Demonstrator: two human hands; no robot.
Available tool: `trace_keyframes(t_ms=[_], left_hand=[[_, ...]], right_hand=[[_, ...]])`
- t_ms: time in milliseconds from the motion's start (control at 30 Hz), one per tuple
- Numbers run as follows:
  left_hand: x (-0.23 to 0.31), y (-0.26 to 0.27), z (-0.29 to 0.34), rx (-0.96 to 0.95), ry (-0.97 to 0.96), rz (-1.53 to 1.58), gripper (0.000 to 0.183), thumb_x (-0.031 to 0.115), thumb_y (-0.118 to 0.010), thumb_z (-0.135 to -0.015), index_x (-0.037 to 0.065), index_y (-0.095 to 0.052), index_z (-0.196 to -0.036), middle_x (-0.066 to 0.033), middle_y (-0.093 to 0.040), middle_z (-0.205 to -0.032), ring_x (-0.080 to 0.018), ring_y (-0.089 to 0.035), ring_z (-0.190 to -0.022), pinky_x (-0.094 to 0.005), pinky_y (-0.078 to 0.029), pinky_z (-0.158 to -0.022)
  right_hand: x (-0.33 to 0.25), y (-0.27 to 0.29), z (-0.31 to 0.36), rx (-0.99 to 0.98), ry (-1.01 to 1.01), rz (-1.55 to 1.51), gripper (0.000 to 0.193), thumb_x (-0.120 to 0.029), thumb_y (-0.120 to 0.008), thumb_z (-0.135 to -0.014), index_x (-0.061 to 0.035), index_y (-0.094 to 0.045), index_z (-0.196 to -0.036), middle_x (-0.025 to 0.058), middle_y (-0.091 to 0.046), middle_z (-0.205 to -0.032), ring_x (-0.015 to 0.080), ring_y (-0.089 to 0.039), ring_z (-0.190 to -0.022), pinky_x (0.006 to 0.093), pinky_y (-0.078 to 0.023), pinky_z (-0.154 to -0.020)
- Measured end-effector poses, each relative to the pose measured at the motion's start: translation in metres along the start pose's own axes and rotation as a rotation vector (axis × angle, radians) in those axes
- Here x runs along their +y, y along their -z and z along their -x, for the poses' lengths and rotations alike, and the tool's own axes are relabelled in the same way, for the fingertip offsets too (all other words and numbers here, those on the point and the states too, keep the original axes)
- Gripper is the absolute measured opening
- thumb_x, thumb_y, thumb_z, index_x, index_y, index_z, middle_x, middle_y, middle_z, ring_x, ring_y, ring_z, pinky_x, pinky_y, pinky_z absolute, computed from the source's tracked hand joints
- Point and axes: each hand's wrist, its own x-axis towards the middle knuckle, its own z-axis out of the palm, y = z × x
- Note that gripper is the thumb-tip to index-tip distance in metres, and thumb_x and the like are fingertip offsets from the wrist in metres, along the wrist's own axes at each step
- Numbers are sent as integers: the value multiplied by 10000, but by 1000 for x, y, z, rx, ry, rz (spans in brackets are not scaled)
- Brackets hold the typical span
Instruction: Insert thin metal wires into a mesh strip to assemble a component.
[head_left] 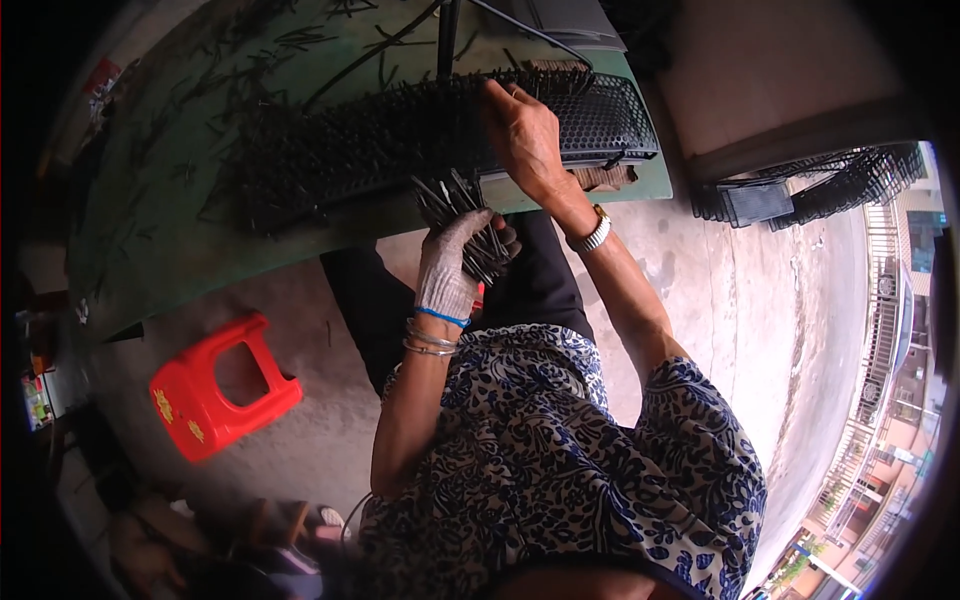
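In my left hand [455,260], which wears a pale knit glove, is a bundle of thin black strips [488,252]. Their ends stick out above and below the closed fingers. My bare right hand [527,135] is over a long black perforated mesh panel [605,118], fingertips pinched together at its surface. Whatever those fingertips hold is too dark and small to make out. Many short black strips [375,135] stand up densely from the panel's left and middle parts. At its right end the open holes show. The panel lies along the near edge of a green table [180,215].
Loose black strips [300,40] are scattered over the far table. A dark stand [450,40] rises behind the panel. A red plastic stool [200,400] sits on the floor at left. Black mesh baskets [800,190] are at right. Part of another person [285,560] shows at lower left.
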Motion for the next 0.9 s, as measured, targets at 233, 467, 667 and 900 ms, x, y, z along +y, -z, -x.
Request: trace_keyframes(t_ms=[233, 467, 667, 900], left_hand=[[-4, -2, -5, 18, -30, -99, 96, 48, -640, -847, -37, -641, -890, -107, -640, -751, -224, -643, -636, -352, -571, -582], [-1, 2, 0, 25, -160, -219, 132, 63, -679, -825, -12, -649, -929, -91, -657, -753, -188, -646, -619, -309, -557, -552], [-1, 5, -10, 4, -126, -116, 160, 90, -690, -839, 13, -646, -971, -92, -669, -797, -201, -659, -663, -314, -562, -594], [-4, 2, -7, -25, -47, -64, 178, 132, -631, -888, 27, -640, -1031, -103, -684, -882, -264, -687, -814, -408, -579, -677]], right_hand=[[16, -12, -6, -129, 117, 112, 148, -193, -662, -844, -105, -609, -951, 143, -599, -816, 350, -596, -740, 410, -508, -656], [-18, 57, 27, -717, -292, -469, 174, -156, -628, -926, 11, -637, -976, 51, -655, -782, 92, -596, -654, 250, -477, -566], [-21, 57, 32, -419, -411, -642, 91, -64, -574, -931, 21, -590, -959, 80, -661, -786, 114, -610, -653, 252, -497, -600], [4, 12, 8, 182, -76, -238, 40, -12, -586, -913, -7, -571, -950, 70, -634, -734, 107, -604, -590, 256, -470, -532]])
